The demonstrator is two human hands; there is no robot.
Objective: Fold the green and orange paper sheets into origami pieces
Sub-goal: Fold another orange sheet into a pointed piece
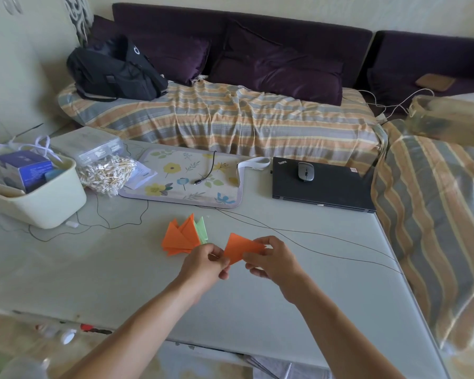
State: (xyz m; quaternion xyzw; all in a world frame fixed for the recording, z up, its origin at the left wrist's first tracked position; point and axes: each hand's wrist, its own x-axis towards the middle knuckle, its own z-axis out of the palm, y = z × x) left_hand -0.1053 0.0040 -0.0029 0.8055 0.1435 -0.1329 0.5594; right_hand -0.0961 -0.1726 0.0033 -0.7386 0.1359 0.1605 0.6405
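An orange folded paper piece [240, 248] is held just above the grey table between both hands. My left hand [205, 265] pinches its lower left corner. Its right edge is pinched by my right hand [271, 259], thumb on top. Behind my left hand lies a small pile of folded orange pieces [179, 236] with triangular points. A folded green piece [202, 228] leans against the pile's right side, partly hidden by the orange ones.
A closed black laptop [323, 184] with a mouse [305, 170] sits at the table's back right. A floral mat [186, 179] with a cable, a bag of cotton swabs [107, 173] and a cream bin [36, 192] stand behind. Thin wires [312, 242] cross the table.
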